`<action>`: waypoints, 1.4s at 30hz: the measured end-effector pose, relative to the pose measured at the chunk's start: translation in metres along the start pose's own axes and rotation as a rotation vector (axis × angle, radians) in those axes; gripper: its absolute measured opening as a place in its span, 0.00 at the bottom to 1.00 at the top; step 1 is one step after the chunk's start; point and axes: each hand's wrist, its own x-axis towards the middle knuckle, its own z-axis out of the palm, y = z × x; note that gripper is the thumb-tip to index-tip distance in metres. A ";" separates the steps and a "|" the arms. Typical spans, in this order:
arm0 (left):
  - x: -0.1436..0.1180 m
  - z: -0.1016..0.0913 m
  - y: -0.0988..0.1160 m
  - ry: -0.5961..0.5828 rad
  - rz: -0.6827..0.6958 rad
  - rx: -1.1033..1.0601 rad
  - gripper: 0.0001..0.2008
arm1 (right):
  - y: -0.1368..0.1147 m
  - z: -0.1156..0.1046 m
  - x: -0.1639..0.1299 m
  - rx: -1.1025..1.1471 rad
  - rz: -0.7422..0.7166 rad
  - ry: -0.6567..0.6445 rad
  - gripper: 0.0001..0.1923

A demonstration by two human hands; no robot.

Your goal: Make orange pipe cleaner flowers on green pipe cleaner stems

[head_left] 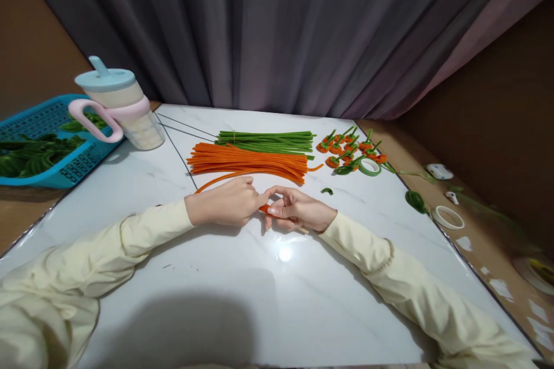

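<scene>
My left hand (227, 202) is closed, its fingertips meeting my right hand over the middle of the white table. Between them shows a short bit of orange pipe cleaner (264, 208), pinched by the thumb and fingers of my right hand (300, 207). A thin pale stick (303, 230) pokes out below the right palm. Just behind the hands lies a thick bundle of orange pipe cleaners (249, 161), with one loose curved strand (216, 180) passing behind my left hand. Farther back is a bundle of green pipe cleaners (268, 141).
Several small orange-and-green pipe cleaner pieces (335, 147) stand right of the bundles, beside a green tape roll (370, 167). A lidded tumbler (141, 127) and a blue basket (64, 176) are at left. Along the right edge are a white ring (448, 217) and an earbud case (439, 171).
</scene>
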 end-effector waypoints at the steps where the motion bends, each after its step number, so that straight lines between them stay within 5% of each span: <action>1: 0.000 -0.001 0.001 -0.011 -0.009 0.005 0.25 | 0.000 -0.001 0.000 0.019 0.012 -0.017 0.19; 12: 0.003 0.004 0.008 -0.016 -0.028 -0.088 0.15 | -0.002 -0.004 0.005 0.005 0.073 0.022 0.20; 21: 0.002 -0.004 0.006 -0.039 -0.118 -0.152 0.17 | 0.000 0.000 0.008 -0.021 0.017 0.072 0.22; 28: -0.008 -0.012 -0.017 -0.109 -0.293 -0.404 0.09 | -0.004 -0.008 -0.012 -0.331 -0.032 0.167 0.20; 38: -0.007 -0.012 -0.024 -0.285 -0.244 -0.800 0.20 | 0.007 -0.007 -0.043 -0.415 -0.035 0.329 0.16; 42: -0.006 -0.016 -0.013 -0.086 -0.292 -0.523 0.23 | 0.010 -0.007 -0.041 -0.310 -0.049 0.333 0.15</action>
